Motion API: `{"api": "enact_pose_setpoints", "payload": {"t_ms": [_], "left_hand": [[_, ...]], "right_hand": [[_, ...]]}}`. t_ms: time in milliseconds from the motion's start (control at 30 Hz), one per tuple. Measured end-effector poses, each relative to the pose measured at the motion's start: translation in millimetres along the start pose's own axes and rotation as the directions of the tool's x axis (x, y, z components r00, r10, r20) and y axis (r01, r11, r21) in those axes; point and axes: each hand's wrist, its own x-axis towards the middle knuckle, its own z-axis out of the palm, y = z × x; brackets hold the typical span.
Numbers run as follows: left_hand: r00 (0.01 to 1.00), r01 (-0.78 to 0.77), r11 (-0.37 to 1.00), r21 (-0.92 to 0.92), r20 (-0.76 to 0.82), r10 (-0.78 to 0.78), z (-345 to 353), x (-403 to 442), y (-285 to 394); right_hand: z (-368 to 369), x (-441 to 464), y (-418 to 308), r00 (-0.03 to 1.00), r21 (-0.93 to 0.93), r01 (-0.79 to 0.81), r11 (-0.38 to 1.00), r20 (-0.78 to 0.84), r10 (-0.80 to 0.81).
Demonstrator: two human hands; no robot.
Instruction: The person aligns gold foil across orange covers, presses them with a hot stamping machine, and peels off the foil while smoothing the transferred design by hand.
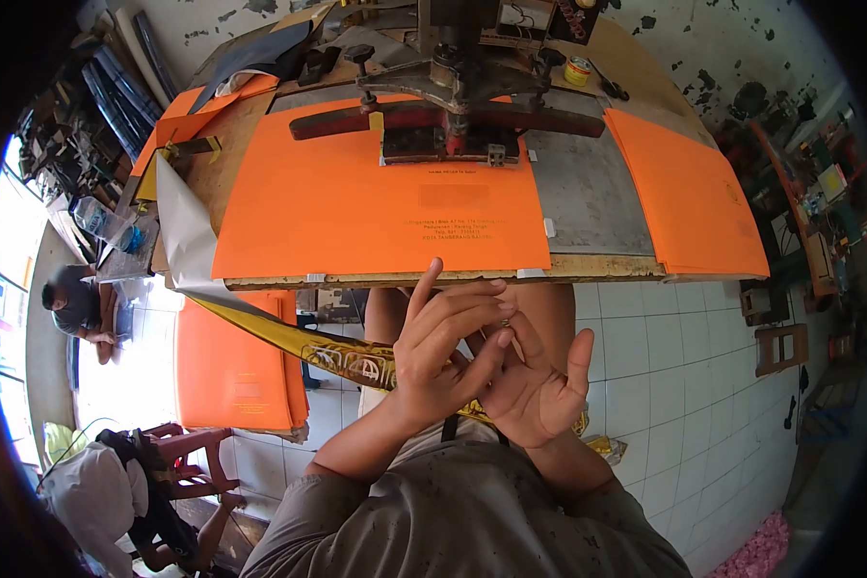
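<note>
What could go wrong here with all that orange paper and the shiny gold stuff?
The orange sheet lies partly under the press and reaches the table edge, so a bump might shift it. The gold foil strip trails down beside the table and behind the left hand, so it could snag or tear.

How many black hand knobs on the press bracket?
2 visible: left knob and right knob, near opposite ends of the bracket. Others may be hidden behind the press column.
</note>
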Motion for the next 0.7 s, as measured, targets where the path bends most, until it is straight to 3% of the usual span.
{"api": "enact_pose_setpoints", "payload": {"t_ms": [200,300,400,500,700], "left_hand": [[0.997,-0.054,0.997,0.048,-0.058,0.057,0.9,-1.8,-2.3],[0.996,-0.060,0.994,0.089,-0.059,0.066,-1.8,-0.2,-0.2],[0.994,-0.089,0.986,0.141,-0.055,0.097,-6.4,1.3,0.5],[0.990,-0.118,0.974,0.192,-0.049,0.129,-11.5,4.6,5.0],[0.982,-0.167,0.930,0.329,-0.025,0.185,-15.9,4.2,3.9]], "right_hand": [[0.1,-1.6,1.1,0.999,-0.021,0.017,1.000,0.029,-0.017],[-1.3,-0.6,-0.1,0.998,-0.206,0.045,0.978,0.042,-0.037],[14.4,6.1,1.8,0.983,-0.604,0.010,0.797,-0.139,-0.117],[8.7,9.5,1.4,0.987,-0.740,0.110,0.664,0.002,-0.161],[16.8,4.2,-9.9,0.987,-0.971,0.004,0.240,-0.034,-0.157]]}}
